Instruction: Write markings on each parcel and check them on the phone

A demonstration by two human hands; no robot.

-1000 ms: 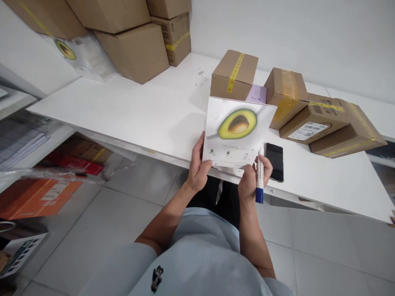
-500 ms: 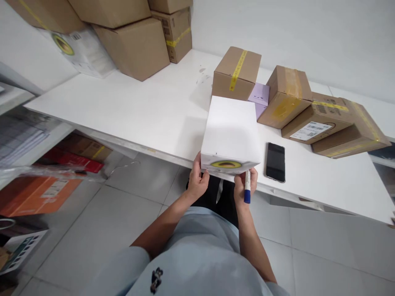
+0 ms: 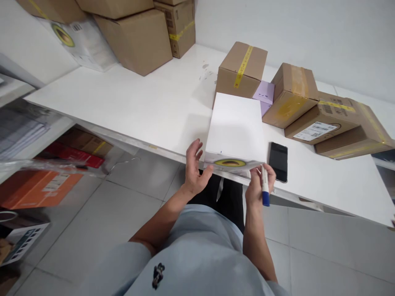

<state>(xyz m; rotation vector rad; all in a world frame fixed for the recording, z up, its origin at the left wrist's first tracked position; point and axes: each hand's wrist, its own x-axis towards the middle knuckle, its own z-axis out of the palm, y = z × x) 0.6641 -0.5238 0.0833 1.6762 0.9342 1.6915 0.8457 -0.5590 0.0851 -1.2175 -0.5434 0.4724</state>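
A white box (image 3: 236, 123) with an avocado picture on its front side stands at the front edge of the white table (image 3: 148, 111). My left hand (image 3: 195, 168) is open beside the box's front left corner, fingers spread. At the front right corner, my right hand (image 3: 259, 185) is closed around a marker (image 3: 265, 187) with a white barrel and a blue end pointing down toward me. Whether that hand also touches the box I cannot tell. A black phone (image 3: 278, 161) lies on the table just right of the box.
Behind the white box are a taped brown carton (image 3: 239, 72) and a small lilac box (image 3: 264, 92). More cartons (image 3: 291, 94) stand to the right. Large cartons (image 3: 138, 41) are stacked at the back left. Under the table sits an orange box (image 3: 40, 187).
My left hand has come off the box's side and opened. My right hand, with the marker, has shifted right along the front edge. The view has moved slightly.
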